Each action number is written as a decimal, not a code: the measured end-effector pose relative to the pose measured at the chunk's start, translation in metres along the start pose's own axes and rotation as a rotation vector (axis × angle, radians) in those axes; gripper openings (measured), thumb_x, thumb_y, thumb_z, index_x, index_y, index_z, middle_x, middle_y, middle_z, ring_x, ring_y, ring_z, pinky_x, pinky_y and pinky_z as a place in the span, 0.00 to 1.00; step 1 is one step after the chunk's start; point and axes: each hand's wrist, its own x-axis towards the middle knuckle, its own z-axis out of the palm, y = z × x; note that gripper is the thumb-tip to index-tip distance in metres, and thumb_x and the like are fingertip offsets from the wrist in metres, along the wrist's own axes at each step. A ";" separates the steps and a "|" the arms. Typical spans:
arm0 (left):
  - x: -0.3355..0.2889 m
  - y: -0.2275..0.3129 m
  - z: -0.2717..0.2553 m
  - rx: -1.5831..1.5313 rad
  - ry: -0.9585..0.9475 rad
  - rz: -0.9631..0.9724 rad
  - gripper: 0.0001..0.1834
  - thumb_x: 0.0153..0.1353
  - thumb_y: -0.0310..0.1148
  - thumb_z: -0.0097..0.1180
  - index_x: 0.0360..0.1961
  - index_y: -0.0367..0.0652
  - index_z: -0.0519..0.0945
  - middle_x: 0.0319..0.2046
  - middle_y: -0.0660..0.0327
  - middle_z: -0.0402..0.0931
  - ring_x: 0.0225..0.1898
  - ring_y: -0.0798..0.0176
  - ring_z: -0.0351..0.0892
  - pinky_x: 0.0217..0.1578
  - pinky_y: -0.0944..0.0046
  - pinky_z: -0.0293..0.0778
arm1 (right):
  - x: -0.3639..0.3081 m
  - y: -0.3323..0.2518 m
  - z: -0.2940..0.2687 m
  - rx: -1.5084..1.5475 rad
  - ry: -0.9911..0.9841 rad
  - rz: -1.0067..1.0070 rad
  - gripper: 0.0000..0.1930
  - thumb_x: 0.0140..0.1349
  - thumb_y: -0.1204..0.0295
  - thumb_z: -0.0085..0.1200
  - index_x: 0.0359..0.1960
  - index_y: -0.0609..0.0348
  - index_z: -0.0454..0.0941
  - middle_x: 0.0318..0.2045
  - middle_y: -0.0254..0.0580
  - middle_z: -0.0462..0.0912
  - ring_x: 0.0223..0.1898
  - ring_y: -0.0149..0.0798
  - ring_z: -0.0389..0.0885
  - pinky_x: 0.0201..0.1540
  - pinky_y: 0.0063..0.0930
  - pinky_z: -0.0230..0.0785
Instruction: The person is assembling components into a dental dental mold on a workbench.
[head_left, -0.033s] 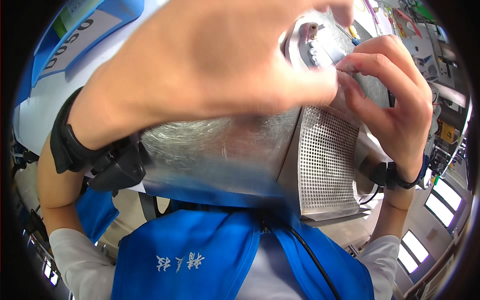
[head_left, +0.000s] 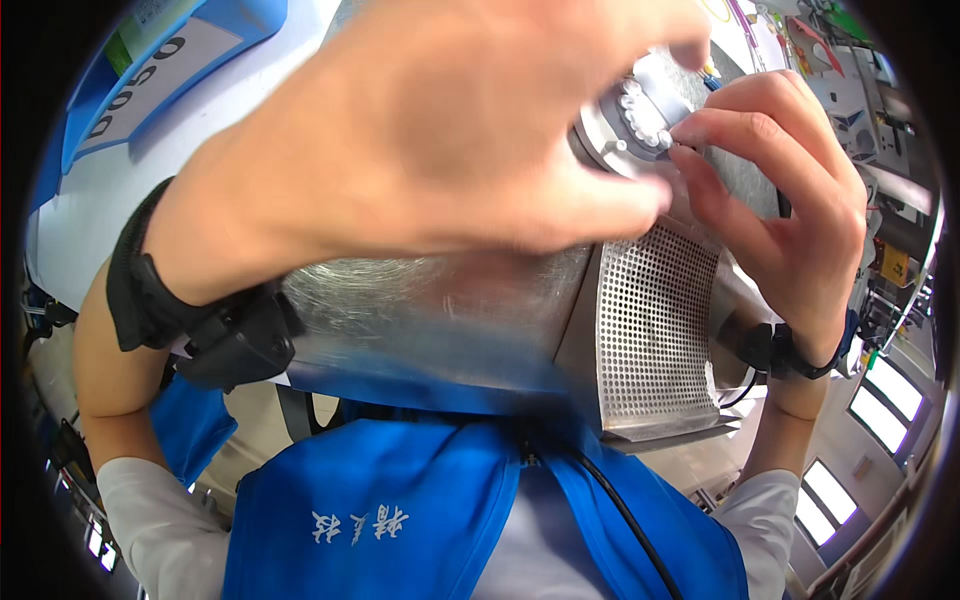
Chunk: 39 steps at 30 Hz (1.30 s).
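A dental model (head_left: 642, 118), a row of white teeth set on a round grey base, lies on the metal worktop ahead of me. A small pale peg (head_left: 617, 146) stands on its near rim. From the right, my right hand (head_left: 775, 170) has thumb and forefinger closed at the end of the tooth row. My left hand (head_left: 480, 120) reaches across from the left, blurred, over the model's left side. Its thumb and fingers are spread apart, with nothing visible between them. The left hand hides part of the model's base.
Near my right forearm a perforated metal plate (head_left: 655, 325) slopes toward me. The scratched metal worktop (head_left: 430, 300) spreads under my left hand. A blue bin (head_left: 180, 70) with a white label stands at far left. Cables and tools lie at the far right.
My left thumb has moved toward me, away from my right fingertips, and more of the tooth row shows. The model has turned; a brass-coloured post seen earlier is out of sight.
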 end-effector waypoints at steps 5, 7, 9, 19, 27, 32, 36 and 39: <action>-0.003 0.019 0.024 0.031 0.131 0.119 0.17 0.59 0.36 0.72 0.43 0.35 0.82 0.35 0.52 0.82 0.41 0.47 0.83 0.46 0.52 0.78 | 0.001 -0.002 -0.001 -0.013 -0.013 -0.014 0.12 0.53 0.85 0.69 0.40 0.69 0.86 0.37 0.45 0.84 0.40 0.43 0.84 0.44 0.31 0.76; -0.004 0.012 0.020 0.039 0.163 0.141 0.18 0.59 0.36 0.72 0.44 0.35 0.82 0.35 0.52 0.81 0.41 0.47 0.83 0.47 0.51 0.78 | -0.001 -0.002 0.000 -0.009 -0.023 0.014 0.10 0.55 0.84 0.69 0.40 0.69 0.86 0.37 0.45 0.84 0.40 0.43 0.85 0.44 0.31 0.76; 0.005 -0.025 0.006 0.071 -0.019 0.497 0.22 0.59 0.41 0.74 0.46 0.37 0.81 0.36 0.54 0.81 0.41 0.49 0.82 0.46 0.51 0.79 | 0.000 0.000 -0.003 0.069 -0.029 0.165 0.08 0.60 0.83 0.67 0.41 0.70 0.86 0.38 0.46 0.85 0.41 0.42 0.85 0.46 0.30 0.76; 0.011 -0.039 0.011 0.059 0.244 0.685 0.22 0.60 0.41 0.74 0.48 0.37 0.85 0.38 0.55 0.86 0.35 0.52 0.86 0.36 0.57 0.82 | -0.004 0.021 0.001 0.650 0.095 0.374 0.10 0.77 0.78 0.56 0.52 0.72 0.85 0.48 0.46 0.88 0.45 0.33 0.82 0.51 0.28 0.74; 0.015 -0.041 0.010 0.072 0.142 0.560 0.25 0.62 0.46 0.74 0.54 0.40 0.86 0.43 0.52 0.88 0.38 0.51 0.89 0.39 0.58 0.85 | -0.008 0.026 -0.002 0.693 0.123 0.441 0.10 0.76 0.78 0.58 0.54 0.69 0.86 0.51 0.46 0.89 0.45 0.32 0.83 0.50 0.28 0.75; 0.014 -0.040 0.008 0.018 0.142 0.509 0.25 0.62 0.46 0.74 0.52 0.39 0.86 0.40 0.52 0.88 0.37 0.50 0.89 0.38 0.58 0.86 | -0.003 0.024 0.000 0.701 0.119 0.425 0.07 0.75 0.78 0.60 0.49 0.70 0.85 0.45 0.42 0.87 0.45 0.31 0.82 0.50 0.27 0.75; 0.014 -0.044 0.014 -0.004 0.190 0.557 0.24 0.62 0.45 0.75 0.51 0.39 0.86 0.40 0.53 0.88 0.36 0.51 0.89 0.37 0.58 0.85 | 0.003 0.020 -0.003 0.663 0.104 0.405 0.05 0.74 0.79 0.60 0.46 0.71 0.84 0.42 0.41 0.85 0.45 0.31 0.82 0.49 0.26 0.74; 0.011 -0.035 0.012 0.003 0.193 0.558 0.23 0.60 0.43 0.75 0.49 0.38 0.85 0.39 0.55 0.86 0.34 0.51 0.88 0.35 0.58 0.84 | 0.007 0.016 -0.007 0.283 0.060 0.204 0.04 0.68 0.82 0.62 0.42 0.70 0.84 0.40 0.43 0.85 0.43 0.34 0.83 0.49 0.26 0.74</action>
